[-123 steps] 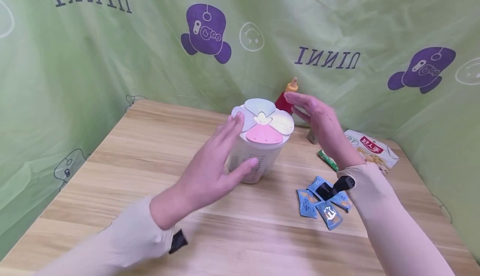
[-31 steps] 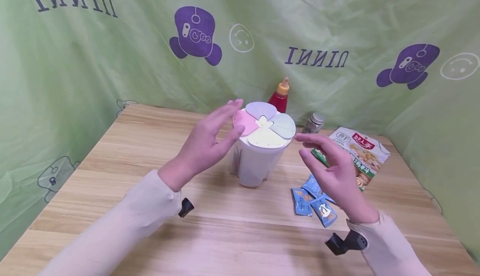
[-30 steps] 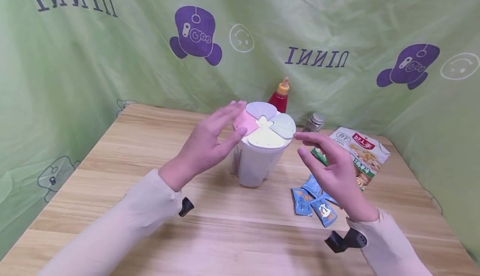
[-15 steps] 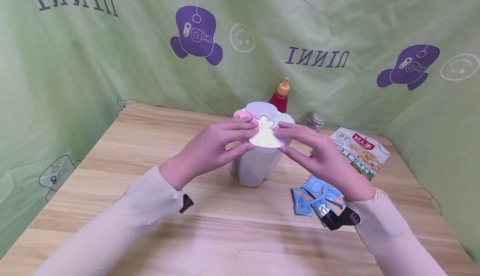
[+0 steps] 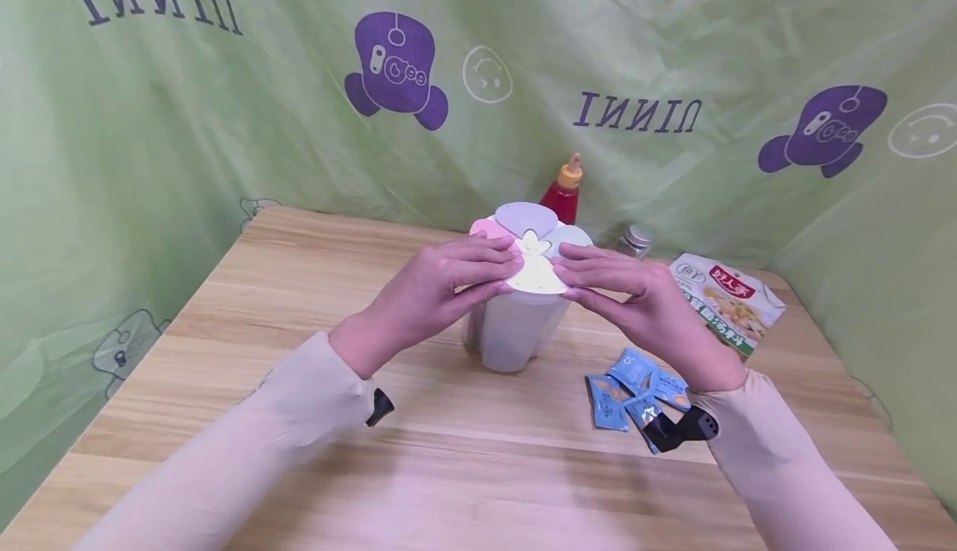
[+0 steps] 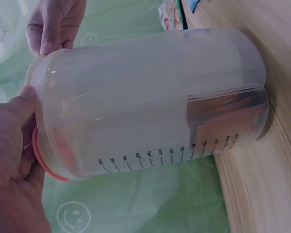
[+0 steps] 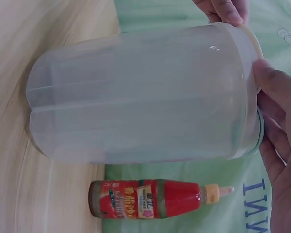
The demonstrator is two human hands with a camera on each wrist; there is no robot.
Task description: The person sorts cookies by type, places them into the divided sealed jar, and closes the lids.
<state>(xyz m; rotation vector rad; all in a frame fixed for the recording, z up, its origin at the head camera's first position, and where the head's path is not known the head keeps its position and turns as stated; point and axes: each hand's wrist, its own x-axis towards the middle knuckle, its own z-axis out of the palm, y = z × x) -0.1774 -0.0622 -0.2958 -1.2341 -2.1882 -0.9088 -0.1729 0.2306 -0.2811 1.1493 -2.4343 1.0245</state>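
Note:
A tall translucent plastic canister (image 5: 516, 335) stands upright on the table; its flower-shaped lid (image 5: 527, 220) has pastel petals, the pale yellow one facing me. My left hand (image 5: 422, 293) holds the lid's left front, fingers on top and thumb at the front rim. From the other side my right hand (image 5: 635, 306) grips it the same way, thumb at the rim beside the yellow petal. Brown contents (image 6: 228, 116) fill the bottom of one compartment beside a printed scale, in the left wrist view. In the right wrist view the canister's visible side looks cloudy and pale.
Behind the canister stands a red squeeze bottle (image 7: 150, 199) with a yellow cap. To its right are a small silver-capped jar (image 5: 635, 241) and a white-and-green food pouch (image 5: 728, 297). Several blue sachets (image 5: 635, 385) lie nearer me on the wooden table (image 5: 478, 484). A green curtain (image 5: 299, 119) hangs behind.
The lid's pink petal was at the front earlier; now it is at the left and the yellow petal faces me. Both hands have come inward from beside the canister onto the lid.

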